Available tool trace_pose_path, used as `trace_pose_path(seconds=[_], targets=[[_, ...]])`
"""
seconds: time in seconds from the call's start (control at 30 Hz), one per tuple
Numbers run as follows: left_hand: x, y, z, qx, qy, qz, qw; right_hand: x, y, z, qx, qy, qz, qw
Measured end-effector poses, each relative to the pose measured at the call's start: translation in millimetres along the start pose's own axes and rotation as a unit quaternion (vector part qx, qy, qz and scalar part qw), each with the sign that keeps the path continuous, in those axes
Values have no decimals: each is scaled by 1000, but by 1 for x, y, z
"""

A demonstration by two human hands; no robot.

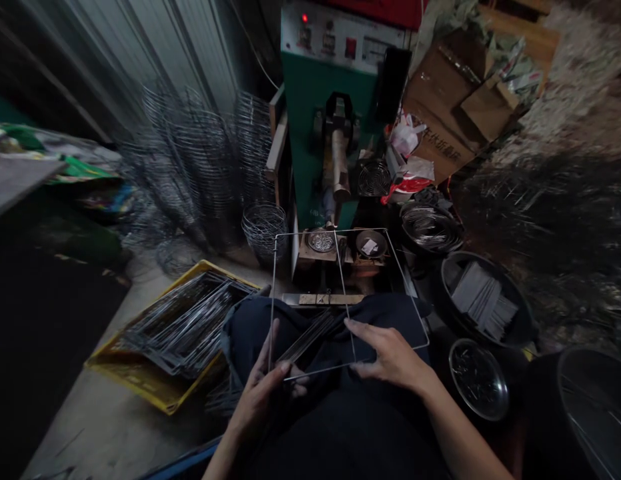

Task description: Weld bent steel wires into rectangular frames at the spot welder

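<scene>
A thin rectangular wire frame (390, 257) with one cross wire lies over my lap, its far edge near the green welding machine (310, 113). My left hand (263, 393) pinches the frame's near left corner, fingers closed on the wire. My right hand (387, 353) rests on the frame's near edge by the cross wire, fingers curled round it. A bundle of straight wires (310, 337) lies on my dark trousers under the frame, between the hands.
A yellow crate (150, 383) of wire pieces sits at left on the floor. Stacked wire baskets (200, 160) stand behind it. Metal bowls (477, 380) and a black tub of flat metal strips (483, 300) sit at right. Cardboard boxes (455, 100) lie beyond.
</scene>
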State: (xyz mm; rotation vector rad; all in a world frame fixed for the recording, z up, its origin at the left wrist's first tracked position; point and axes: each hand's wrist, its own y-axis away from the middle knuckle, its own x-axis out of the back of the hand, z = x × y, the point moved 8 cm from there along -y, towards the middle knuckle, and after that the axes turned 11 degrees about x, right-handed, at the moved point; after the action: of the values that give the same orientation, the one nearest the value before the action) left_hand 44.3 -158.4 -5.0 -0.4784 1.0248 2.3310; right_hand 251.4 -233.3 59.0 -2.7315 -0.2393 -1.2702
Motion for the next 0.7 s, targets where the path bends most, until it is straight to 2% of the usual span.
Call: trace_pose_path(seconds=[0.5,0.7], targets=[[-3,-3,1,0,2,-21,1000,7,-2,1,0,-1,2,1000],[-4,-3,5,-11,0,-11,1000,9,-4,1,10,3,4,1000]])
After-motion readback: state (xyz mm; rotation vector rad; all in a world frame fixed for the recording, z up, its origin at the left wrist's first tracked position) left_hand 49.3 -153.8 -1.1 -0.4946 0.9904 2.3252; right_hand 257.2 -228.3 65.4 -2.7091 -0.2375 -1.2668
